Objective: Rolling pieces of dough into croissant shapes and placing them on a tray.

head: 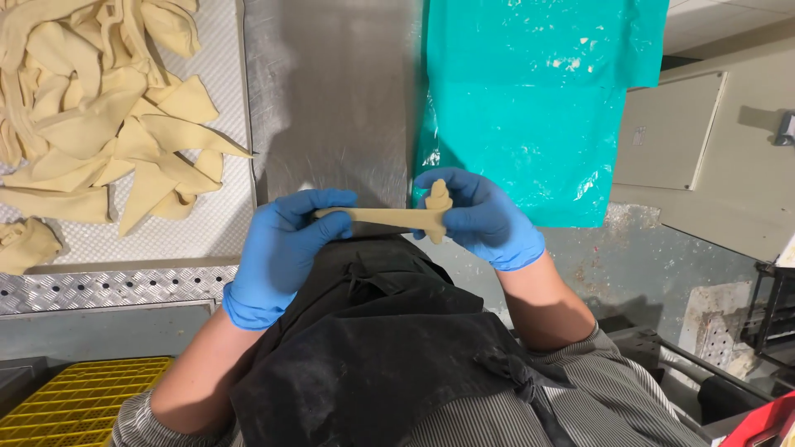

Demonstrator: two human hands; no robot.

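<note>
A pale strip of dough (389,217) is stretched level between my two hands, above my dark apron. My left hand (281,248), in a blue glove, pinches its thin left end. My right hand (484,217), also gloved in blue, grips the thicker right end, where the dough bunches into a knob that sticks up between the fingers. Both hands hover just in front of the steel table edge.
A pile of cut dough triangles (108,116) lies on a white mat (224,223) at the left. A steel table (331,91) runs up the middle, with a teal plastic sheet (530,99) at its right. A yellow crate (83,397) sits at lower left.
</note>
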